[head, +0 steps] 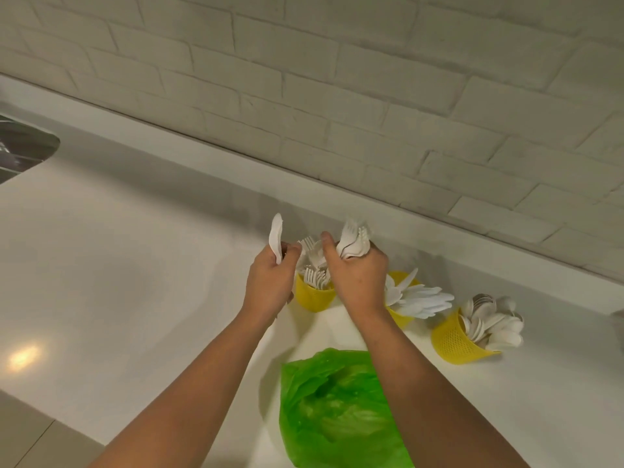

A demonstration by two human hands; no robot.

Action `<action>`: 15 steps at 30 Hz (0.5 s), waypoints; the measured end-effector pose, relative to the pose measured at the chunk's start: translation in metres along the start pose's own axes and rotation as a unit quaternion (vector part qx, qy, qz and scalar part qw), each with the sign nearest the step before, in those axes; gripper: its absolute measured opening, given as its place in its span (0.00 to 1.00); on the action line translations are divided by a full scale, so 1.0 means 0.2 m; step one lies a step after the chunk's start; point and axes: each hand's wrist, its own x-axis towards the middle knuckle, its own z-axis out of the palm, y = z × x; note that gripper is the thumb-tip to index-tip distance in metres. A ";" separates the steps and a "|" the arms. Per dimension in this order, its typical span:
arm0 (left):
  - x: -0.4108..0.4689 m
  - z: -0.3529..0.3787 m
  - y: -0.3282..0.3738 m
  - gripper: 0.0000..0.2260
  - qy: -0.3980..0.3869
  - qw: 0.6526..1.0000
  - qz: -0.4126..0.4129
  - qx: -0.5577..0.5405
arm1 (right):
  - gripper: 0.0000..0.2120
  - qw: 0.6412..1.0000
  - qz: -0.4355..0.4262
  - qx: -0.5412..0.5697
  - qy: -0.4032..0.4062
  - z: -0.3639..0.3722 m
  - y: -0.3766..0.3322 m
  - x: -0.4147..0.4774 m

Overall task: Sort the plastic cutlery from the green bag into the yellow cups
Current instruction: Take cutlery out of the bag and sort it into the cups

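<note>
Nearest, green bag (pixel 337 417) lies crumpled and open-mouthed on the white counter (pixel 135 248), between the two forearms; what is left inside cannot be made out. Beyond it both hands are raised over the cups. Left hand (pixel 270 282) pinches a single white piece (pixel 277 236) by its lower end, long axis upright, seen edge-on; knife or spoon, cannot tell. Right hand (pixel 359 282) is clenched round a bundle of cutlery (pixel 354 239), heads up, tines showing among them. Fork cup (pixel 312 297) stands directly between and just below the two hands, its forks upright. Knife cup (pixel 400 319) is just beside the right wrist on its outer side, partly hidden, knives fanning rightward. Spoon cup (pixel 452 342) is farthest right, well apart from the left hand. Judgement: the left hand's piece is nearest the fork cup, but if it is a knife or spoon it must cross past the right hand, which is nearer those cups. Brick wall (pixel 337 79) behind.
</note>
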 end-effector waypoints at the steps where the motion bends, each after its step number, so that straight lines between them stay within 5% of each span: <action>1: 0.00 0.00 -0.01 0.11 -0.003 1.000 0.003 0.006 | 0.19 1.000 -0.026 -0.015 0.000 0.01 0.01 -0.01; 7: 0.03 0.01 -0.01 0.10 0.004 1.000 0.004 0.004 | 0.20 0.988 -0.089 -0.123 -0.001 0.05 0.07 -0.07; 11: 0.04 0.00 0.04 0.05 0.015 0.998 0.024 -0.054 | 0.25 0.990 -0.043 -0.134 -0.024 0.07 0.08 -0.08; 15: 0.01 0.00 0.11 0.04 -0.075 0.990 0.082 -0.089 | 0.28 0.982 -0.037 -0.163 -0.085 0.07 0.09 -0.07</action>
